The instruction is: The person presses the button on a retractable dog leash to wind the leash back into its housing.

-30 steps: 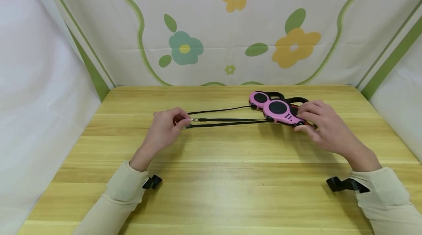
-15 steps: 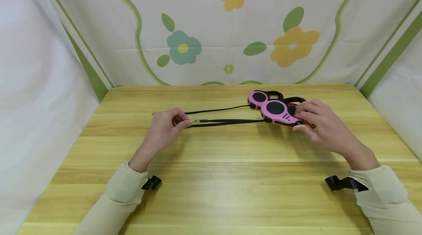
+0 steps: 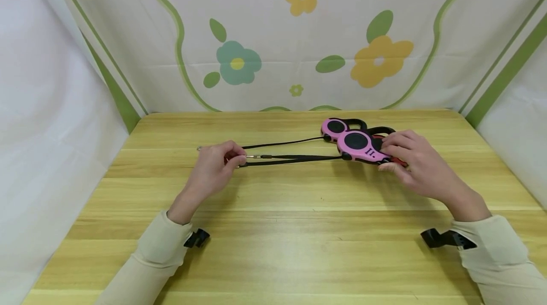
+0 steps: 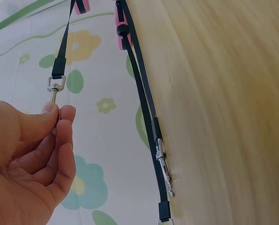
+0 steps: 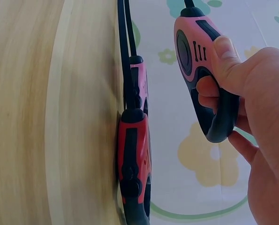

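Observation:
My right hand (image 3: 420, 167) grips the looped handle of a pink and black retractable dog leash (image 3: 353, 141), its thumb on the pink casing (image 5: 209, 40) in the right wrist view. The black strap (image 3: 295, 157) runs left to my left hand (image 3: 213, 167), which pinches the metal snap hook (image 4: 54, 91) at its end between thumb and fingers. Held level above the table, this leash partly covers a red retractable leash (image 5: 133, 145). Just behind lies a second pink leash (image 3: 330, 127). Both lying leashes have their straps drawn out leftward.
On the wooden table (image 3: 290, 248), one lying strap ends in a silver snap hook (image 4: 162, 166), close to another strap end (image 4: 164, 210). A white curtain (image 3: 273, 34) with printed flowers stands at the table's back edge, and white cloth (image 3: 55, 119) hangs on the left.
Slightly more of the snap hook shows past my left fingertips than half a second ago. Both hands and the leashes otherwise stay in place.

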A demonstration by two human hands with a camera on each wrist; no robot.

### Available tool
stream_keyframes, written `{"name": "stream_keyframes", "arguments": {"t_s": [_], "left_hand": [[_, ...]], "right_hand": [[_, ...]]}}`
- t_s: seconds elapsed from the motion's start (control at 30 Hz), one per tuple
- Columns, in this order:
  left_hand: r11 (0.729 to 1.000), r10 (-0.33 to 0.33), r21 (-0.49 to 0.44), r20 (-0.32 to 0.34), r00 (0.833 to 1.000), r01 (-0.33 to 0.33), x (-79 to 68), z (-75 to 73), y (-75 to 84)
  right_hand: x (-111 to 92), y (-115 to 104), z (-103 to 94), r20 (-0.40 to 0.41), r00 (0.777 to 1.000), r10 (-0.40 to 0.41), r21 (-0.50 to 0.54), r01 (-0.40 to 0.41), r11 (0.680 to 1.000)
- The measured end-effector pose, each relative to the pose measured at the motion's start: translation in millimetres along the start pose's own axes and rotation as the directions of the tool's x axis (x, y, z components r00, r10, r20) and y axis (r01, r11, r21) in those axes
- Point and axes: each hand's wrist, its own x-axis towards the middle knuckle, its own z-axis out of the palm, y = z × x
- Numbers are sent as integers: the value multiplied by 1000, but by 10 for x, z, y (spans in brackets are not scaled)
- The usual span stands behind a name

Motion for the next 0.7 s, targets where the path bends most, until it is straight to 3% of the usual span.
{"name": "stream_keyframes", "arguments": {"t_s": [0.7], "left_hand": [[1000, -28, -6, 8, 1000, 28, 5, 4, 36]], "right_hand": [[24, 7, -12, 1, 1000, -6, 20, 6, 1000]]}}
